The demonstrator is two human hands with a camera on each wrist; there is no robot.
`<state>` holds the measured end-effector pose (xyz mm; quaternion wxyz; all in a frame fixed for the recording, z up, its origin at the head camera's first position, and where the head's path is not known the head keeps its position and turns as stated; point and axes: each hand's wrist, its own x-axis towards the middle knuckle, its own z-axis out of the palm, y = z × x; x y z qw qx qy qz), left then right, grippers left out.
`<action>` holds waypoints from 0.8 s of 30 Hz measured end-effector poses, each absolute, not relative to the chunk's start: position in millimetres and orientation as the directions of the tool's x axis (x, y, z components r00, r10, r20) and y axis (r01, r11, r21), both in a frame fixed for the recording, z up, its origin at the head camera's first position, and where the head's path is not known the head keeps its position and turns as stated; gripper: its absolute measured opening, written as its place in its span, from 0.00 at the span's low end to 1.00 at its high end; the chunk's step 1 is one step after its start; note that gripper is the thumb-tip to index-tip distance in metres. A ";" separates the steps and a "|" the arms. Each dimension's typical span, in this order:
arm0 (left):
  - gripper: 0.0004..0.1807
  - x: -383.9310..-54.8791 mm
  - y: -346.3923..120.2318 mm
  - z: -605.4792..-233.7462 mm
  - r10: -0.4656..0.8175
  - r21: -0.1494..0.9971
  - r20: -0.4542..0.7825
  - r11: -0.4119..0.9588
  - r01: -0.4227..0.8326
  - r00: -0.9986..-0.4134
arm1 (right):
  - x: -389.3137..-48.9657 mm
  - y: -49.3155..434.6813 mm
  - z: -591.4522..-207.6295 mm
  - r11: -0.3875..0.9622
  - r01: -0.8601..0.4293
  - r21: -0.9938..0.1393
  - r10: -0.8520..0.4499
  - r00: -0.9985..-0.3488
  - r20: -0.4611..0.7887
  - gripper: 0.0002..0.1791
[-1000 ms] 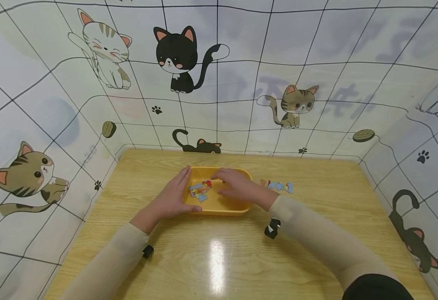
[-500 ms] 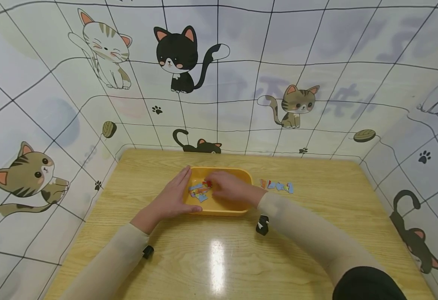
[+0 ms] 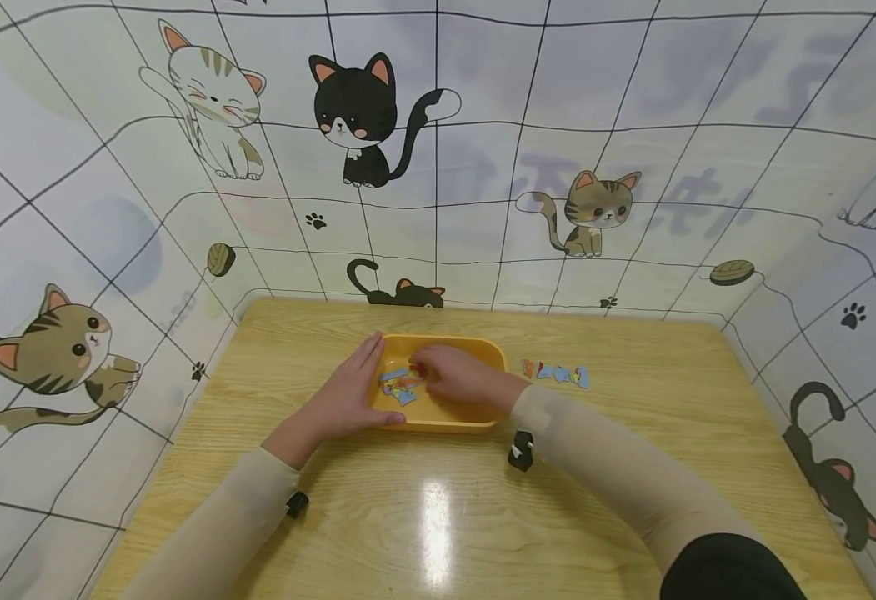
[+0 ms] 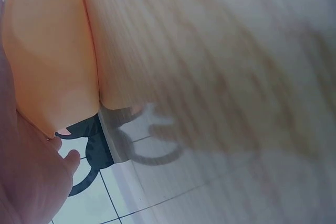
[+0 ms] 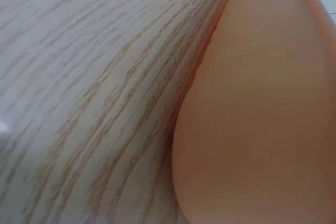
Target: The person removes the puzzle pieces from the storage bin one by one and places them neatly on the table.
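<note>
In the head view, a yellow plastic tray (image 3: 445,426) sits on the table with several small jigsaw puzzle pieces (image 3: 403,397) in its left part. My left hand (image 3: 342,392) grips the tray's left end, thumb along the near rim and fingers at the far left corner. The left wrist view shows fingertips (image 4: 71,162) bent past the tray's end. Reaching into the tray from the right, my right hand (image 3: 458,377) has curled fingers and pinches a red puzzle piece (image 3: 416,367), mostly covered by the fingertips. The right wrist view holds only the tray's outer wall (image 5: 257,108) and tabletop.
Several blue and orange puzzle pieces (image 3: 561,374) lie in a row on the wooden table (image 3: 377,508), to the right of the tray. A cat-patterned cloth wall (image 3: 475,233) rises behind the table and along both sides.
My right hand has moved left and lower inside the tray, its fingers closing at the red puzzle piece. The left hand and the tray have stayed in place.
</note>
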<state>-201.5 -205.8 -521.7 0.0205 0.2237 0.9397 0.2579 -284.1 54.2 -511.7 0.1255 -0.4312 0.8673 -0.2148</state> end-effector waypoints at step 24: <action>0.78 -203.3 -205.2 -524.5 0.425 0.481 0.076 0.777 0.406 -0.902 | -285.3 62.7 -516.7 0.528 -0.732 -0.430 -0.815 -0.579 -0.014 0.13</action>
